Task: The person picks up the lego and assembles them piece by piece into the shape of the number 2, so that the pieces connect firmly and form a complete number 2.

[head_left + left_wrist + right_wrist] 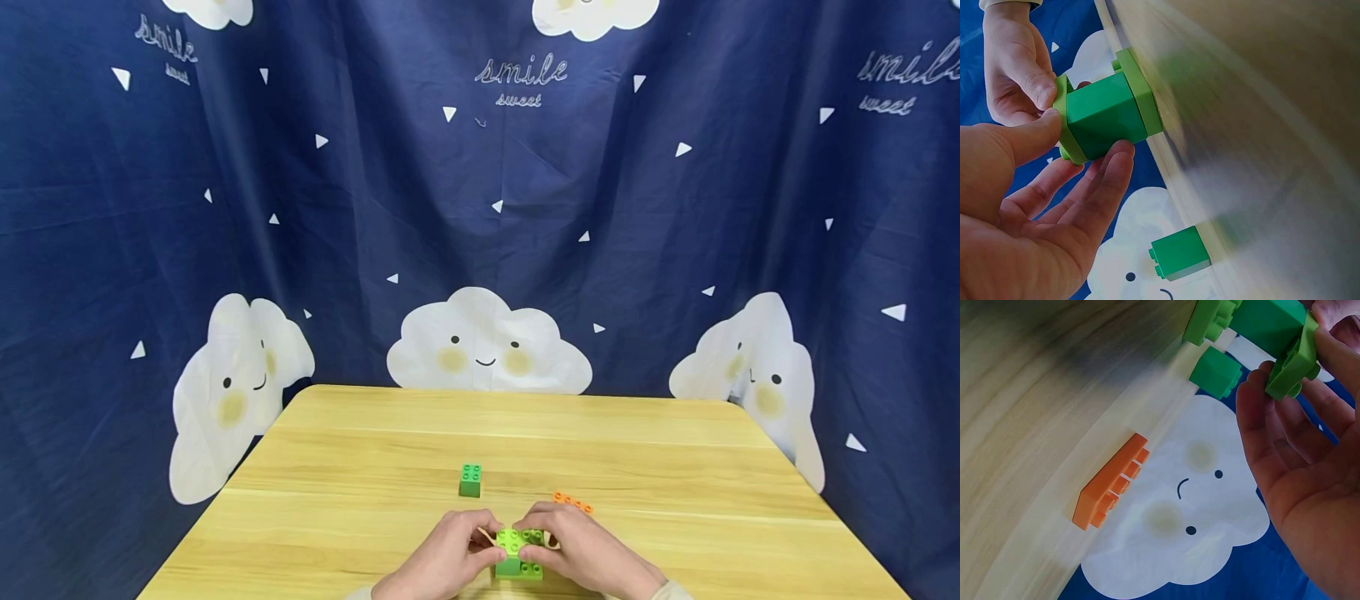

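Note:
A small stack of toy building bricks stands at the table's near side, between both hands. Its bottom is a light green flat brick (532,572), with a taller green brick (1102,112) on that. Another light green flat brick (1297,359) tops the stack and juts past the green one, its hollow underside partly showing in the right wrist view. My left hand (447,552) pinches the stack from the left, thumb at the top brick and fingertips against the green brick. From the other side, my right hand (576,546) pinches the jutting top brick between thumb and fingers.
A separate green brick (470,481) stands farther back on the wooden table (360,467). An orange flat brick (1110,484) lies just beyond the right hand, partly hidden by it in the head view. A dark blue curtain (525,183) with clouds hangs behind.

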Motion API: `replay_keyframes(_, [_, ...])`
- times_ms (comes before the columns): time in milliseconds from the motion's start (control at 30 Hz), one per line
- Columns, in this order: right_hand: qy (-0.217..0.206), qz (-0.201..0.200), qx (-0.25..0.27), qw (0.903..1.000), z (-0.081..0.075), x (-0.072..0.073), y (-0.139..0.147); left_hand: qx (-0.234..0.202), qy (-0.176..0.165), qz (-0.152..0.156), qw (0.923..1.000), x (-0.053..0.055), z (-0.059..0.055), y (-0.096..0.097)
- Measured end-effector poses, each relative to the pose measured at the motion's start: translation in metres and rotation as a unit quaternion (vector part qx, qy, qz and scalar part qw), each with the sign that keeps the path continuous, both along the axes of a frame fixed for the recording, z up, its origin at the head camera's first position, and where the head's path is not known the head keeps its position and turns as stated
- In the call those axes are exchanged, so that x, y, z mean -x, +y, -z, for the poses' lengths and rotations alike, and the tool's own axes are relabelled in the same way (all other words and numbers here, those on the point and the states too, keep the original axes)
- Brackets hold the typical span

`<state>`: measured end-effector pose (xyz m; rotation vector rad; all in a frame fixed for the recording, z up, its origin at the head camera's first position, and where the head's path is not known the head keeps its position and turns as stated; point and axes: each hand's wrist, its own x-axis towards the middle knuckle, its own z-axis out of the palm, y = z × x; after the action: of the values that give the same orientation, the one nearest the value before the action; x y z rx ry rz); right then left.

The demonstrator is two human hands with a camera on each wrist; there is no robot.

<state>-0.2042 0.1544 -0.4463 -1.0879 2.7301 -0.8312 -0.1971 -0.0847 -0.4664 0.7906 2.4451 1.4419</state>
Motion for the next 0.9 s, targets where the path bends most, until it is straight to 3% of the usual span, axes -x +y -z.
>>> replay_keyframes(600, [-0.030, -0.004, 0.021, 0.9993, 0.0008, 0.0042, 0.0010, 0.005, -0.001, -0.004, 1.0000, 0.0009, 0.0004, 0.0000])
replay_keyframes(900, [-0.022, 0.000, 0.018, 0.9996, 0.0012, 0.0030, 0.0001, 0.002, -0.008, -0.003, 1.0000, 0.0015, 0.0005, 0.0002])
